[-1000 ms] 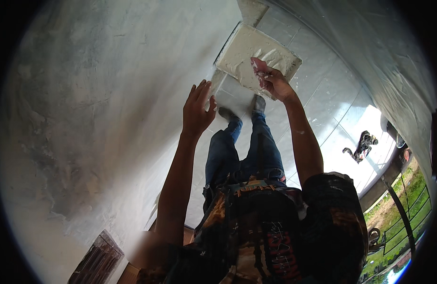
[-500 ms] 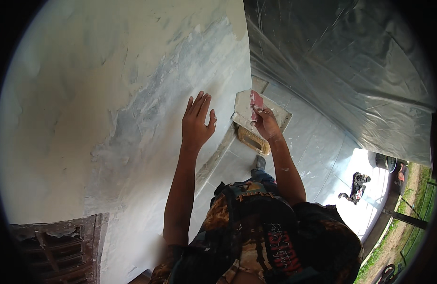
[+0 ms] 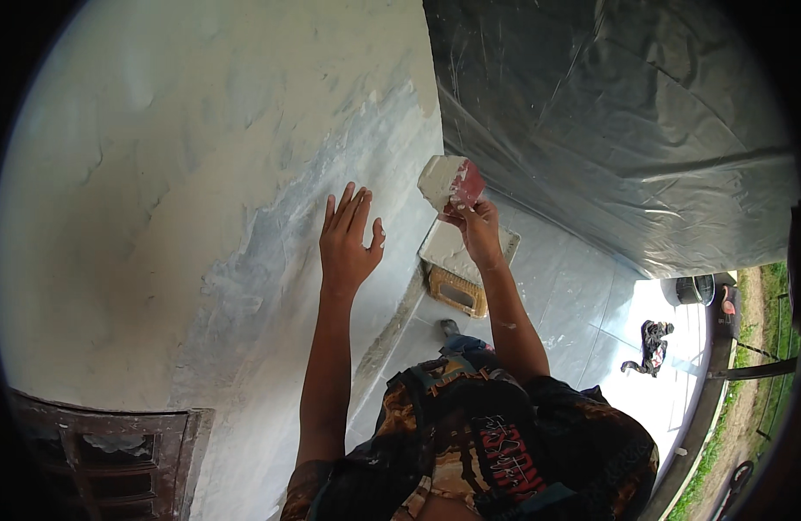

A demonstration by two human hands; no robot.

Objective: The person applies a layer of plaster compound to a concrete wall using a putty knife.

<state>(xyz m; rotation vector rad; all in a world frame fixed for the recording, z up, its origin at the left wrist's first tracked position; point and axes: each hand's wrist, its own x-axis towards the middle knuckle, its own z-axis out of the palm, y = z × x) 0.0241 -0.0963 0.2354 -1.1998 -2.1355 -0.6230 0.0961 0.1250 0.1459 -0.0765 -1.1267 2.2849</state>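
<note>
Looking down through my head camera, I have the fingers of my right hand [image 3: 480, 233] pinched around the lower edge of a flat, many-sided red spreader [image 3: 471, 184]. It is up in the air, near the far edge of the wall [image 3: 236, 165]. Pale filler [image 3: 439, 178] coats its left half, while most of the right half shows bare red.

My left hand [image 3: 345, 247] is raised in front of the wall with nothing in its grasp. Its fingers are straight and loose, the thumb stands apart from them, and white specks cling near the thumb's tip. I cannot tell whether any of them touch the wall, which is smeared cream in some parts and bluish grey in others.

Below the spreader, partly behind my right hand and forearm, sits a shallow tray [image 3: 514, 244] with more filler spread in it. Just beside it, on the nearer side, is a yellowish-brown stool [image 3: 439, 282] with an opening in its top; whether the tray rests on it I cannot tell. Both are above the grey tiled floor [image 3: 561, 295].

A wrinkled plastic sheet [image 3: 609, 130] hangs on the right. A brown wooden frame [image 3: 162, 423] with openings is set in the wall at lower left. Farther right, a dark cloth [image 3: 653, 347] lies crumpled on the sunlit tiles, near a black bucket [image 3: 697, 290].
</note>
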